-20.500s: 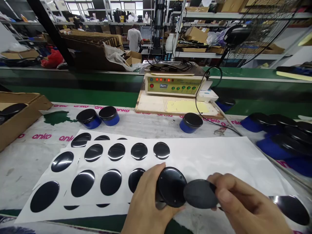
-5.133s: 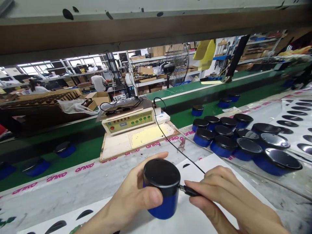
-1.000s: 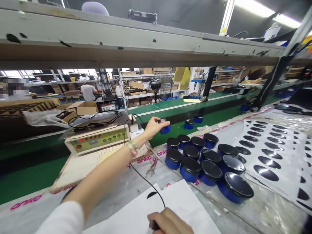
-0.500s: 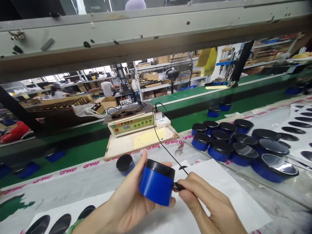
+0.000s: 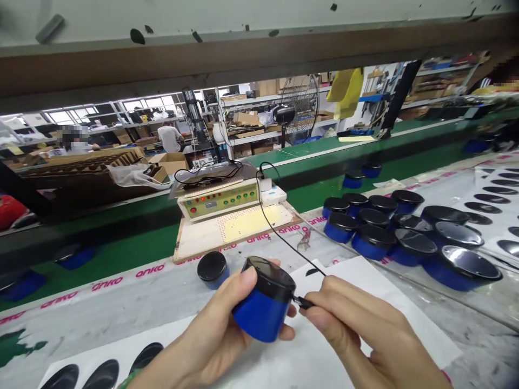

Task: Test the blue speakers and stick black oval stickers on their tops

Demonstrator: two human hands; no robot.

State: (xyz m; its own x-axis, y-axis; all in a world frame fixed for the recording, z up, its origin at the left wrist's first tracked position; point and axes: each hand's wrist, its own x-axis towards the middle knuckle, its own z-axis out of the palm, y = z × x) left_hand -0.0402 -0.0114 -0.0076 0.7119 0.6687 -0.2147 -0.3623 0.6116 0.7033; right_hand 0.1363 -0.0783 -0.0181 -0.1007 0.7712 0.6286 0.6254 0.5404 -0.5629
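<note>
Passage room over the white sheet [image 5: 383, 281], between the right hand [image 5: 360, 329] and the cluster of cups [image 5: 373, 243]. Obstacles: black cable [image 5: 284, 241], slanting from beside the control box [image 5: 221, 204]; lone cup [image 5: 212, 267], just beyond the left hand [image 5: 214, 324]; shelf [image 5: 259, 54], spanning overhead.

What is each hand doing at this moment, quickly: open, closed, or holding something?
Left hand: closed around a blue canister with a black top, held tilted.
Right hand: closed, pinching the black cable plug at the canister's side.
</note>
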